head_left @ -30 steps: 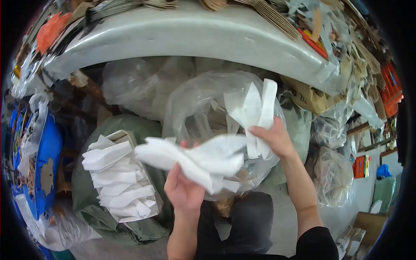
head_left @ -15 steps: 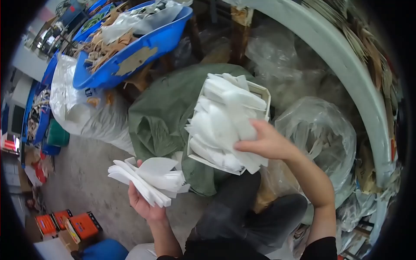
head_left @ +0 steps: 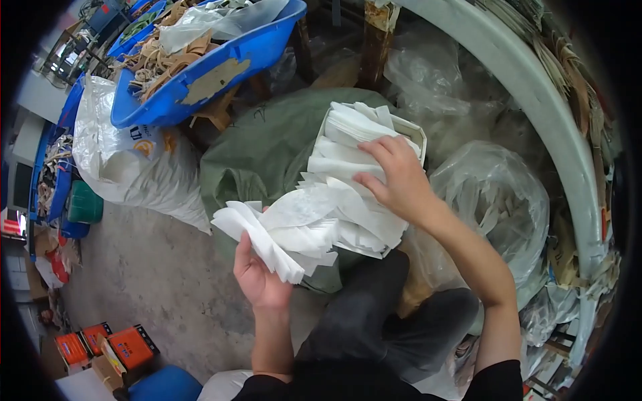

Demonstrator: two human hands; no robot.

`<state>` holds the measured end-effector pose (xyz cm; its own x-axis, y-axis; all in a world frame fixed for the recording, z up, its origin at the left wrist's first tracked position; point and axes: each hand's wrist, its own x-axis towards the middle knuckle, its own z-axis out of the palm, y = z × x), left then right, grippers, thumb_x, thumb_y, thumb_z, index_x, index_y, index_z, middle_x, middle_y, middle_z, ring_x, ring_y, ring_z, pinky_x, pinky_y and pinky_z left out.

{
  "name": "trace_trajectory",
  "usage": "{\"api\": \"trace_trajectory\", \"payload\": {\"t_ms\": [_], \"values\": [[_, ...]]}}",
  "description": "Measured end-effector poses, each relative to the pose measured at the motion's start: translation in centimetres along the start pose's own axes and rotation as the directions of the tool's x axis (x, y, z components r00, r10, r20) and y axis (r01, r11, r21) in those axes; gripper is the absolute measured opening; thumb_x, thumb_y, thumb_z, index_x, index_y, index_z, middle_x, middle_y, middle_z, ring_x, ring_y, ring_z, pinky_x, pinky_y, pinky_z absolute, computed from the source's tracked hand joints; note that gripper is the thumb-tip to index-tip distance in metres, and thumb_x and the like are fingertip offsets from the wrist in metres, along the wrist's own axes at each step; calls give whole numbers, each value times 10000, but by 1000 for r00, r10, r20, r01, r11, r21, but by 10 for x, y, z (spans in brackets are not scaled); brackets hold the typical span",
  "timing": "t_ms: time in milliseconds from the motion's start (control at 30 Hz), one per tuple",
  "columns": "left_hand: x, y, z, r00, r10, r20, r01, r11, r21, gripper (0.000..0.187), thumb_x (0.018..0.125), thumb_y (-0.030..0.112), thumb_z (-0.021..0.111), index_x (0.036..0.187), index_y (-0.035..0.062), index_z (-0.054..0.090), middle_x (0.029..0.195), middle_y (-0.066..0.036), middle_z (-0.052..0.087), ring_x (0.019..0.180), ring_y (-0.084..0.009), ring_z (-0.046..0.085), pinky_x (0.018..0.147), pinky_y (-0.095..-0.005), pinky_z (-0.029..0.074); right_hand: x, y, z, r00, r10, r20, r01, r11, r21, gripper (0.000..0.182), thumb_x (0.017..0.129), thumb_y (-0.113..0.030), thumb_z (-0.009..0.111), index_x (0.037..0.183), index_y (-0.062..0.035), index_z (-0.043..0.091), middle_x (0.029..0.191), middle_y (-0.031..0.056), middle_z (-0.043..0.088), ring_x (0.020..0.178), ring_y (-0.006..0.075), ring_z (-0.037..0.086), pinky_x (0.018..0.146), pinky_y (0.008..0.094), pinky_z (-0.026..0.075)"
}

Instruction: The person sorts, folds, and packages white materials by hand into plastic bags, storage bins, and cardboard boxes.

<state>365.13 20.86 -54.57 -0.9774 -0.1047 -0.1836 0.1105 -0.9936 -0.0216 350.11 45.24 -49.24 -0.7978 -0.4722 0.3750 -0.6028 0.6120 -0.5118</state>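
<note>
My left hand point(head_left: 257, 281) grips a thick stack of white cut sheets point(head_left: 281, 230) from below, held up beside a white box. My right hand point(head_left: 394, 177) lies palm-down on the white pieces point(head_left: 348, 144) piled in that white box point(head_left: 409, 128), fingers spread over them. The box rests on a green sack point(head_left: 257, 154). The stack in my left hand touches the lower edge of the pile in the box.
A clear plastic bag point(head_left: 498, 200) of scraps stands right of the box, under a pale curved table edge point(head_left: 535, 93). Blue tubs point(head_left: 221, 63) of brown scraps and a white sack point(head_left: 124, 164) are at upper left. Orange boxes point(head_left: 107, 347) sit on the concrete floor.
A second ago both hands held white pieces over the clear bag. Since then the view swung left, my right hand went onto the pile in the box, and my left hand raised its stack toward it.
</note>
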Motion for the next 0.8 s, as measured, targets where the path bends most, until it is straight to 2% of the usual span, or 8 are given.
{"api": "trace_trajectory", "payload": {"t_ms": [67, 100, 200, 267, 367, 433, 533, 800], "values": [[14, -5, 6, 999, -7, 41, 8, 1000, -23, 510, 1033, 191, 486, 1498, -7, 413, 1484, -162, 522, 1352, -269, 514, 1180, -455, 353, 2, -12, -6, 999, 14, 37, -20, 983, 184, 394, 884, -139, 689, 1256, -32, 615, 1179, 112, 650, 1041, 245, 597, 910, 355, 474], [15, -8, 8, 999, -15, 29, 15, 1000, -2, 497, 1033, 191, 490, 1484, -9, 427, 1465, -160, 536, 1337, -270, 525, 1171, -449, 362, -16, -31, -15, 972, 136, 193, -209, 877, 432, 411, 901, -125, 670, 1296, -39, 598, 1244, 106, 632, 1091, 244, 583, 953, 363, 465], [26, -25, 13, 998, -58, 17, 58, 997, 44, 461, 1031, 193, 502, 1442, -13, 471, 1406, -153, 578, 1290, -273, 556, 1144, -434, 391, -40, -53, -1, 884, -8, 468, -286, 783, 553, 390, 925, -112, 638, 1300, -12, 591, 1242, 129, 649, 1073, 240, 595, 951, 344, 474], [35, -27, 18, 998, -30, 52, 25, 995, 94, 454, 1028, 193, 511, 1432, -13, 477, 1382, -148, 588, 1269, -269, 566, 1132, -429, 401, -49, -56, 19, 907, 149, 393, -369, 730, 576, 220, 932, -120, 646, 1104, 15, 672, 961, 125, 707, 841, 203, 620, 772, 318, 500], [41, -25, 20, 991, 56, 120, -83, 969, 233, 435, 1020, 193, 538, 1402, -11, 494, 1312, -134, 619, 1205, -258, 596, 1098, -416, 432, -57, -45, -6, 841, 269, 470, -514, 668, 538, 130, 917, -100, 656, 959, 12, 708, 793, 78, 705, 701, 160, 586, 682, 284, 488], [42, -14, 20, 993, 96, 65, -109, 965, 238, 430, 1016, 186, 544, 1396, -10, 497, 1303, -132, 621, 1194, -252, 598, 1090, -410, 437, -62, -34, -25, 809, 439, 391, -587, 633, 505, 120, 905, -96, 659, 905, 6, 721, 750, 44, 695, 661, 129, 545, 648, 264, 467], [35, 6, 21, 967, 231, -108, -192, 939, 285, 416, 1004, 167, 563, 1377, -8, 506, 1275, -125, 625, 1161, -234, 604, 1068, -395, 450, -34, -13, -38, 865, 444, 235, -499, 708, 499, 117, 897, -96, 667, 921, -1, 730, 760, 20, 699, 650, 114, 528, 625, 248, 449], [3, -24, 8, 979, 144, -145, -54, 866, 497, 441, 995, 122, 576, 1402, -15, 480, 1297, -145, 625, 1158, -248, 617, 1048, -392, 468, -3, 21, -5, 865, 388, 319, -501, 633, 591, 108, 914, -75, 667, 933, 19, 716, 809, 38, 687, 659, 93, 534, 627, 214, 441]]}}
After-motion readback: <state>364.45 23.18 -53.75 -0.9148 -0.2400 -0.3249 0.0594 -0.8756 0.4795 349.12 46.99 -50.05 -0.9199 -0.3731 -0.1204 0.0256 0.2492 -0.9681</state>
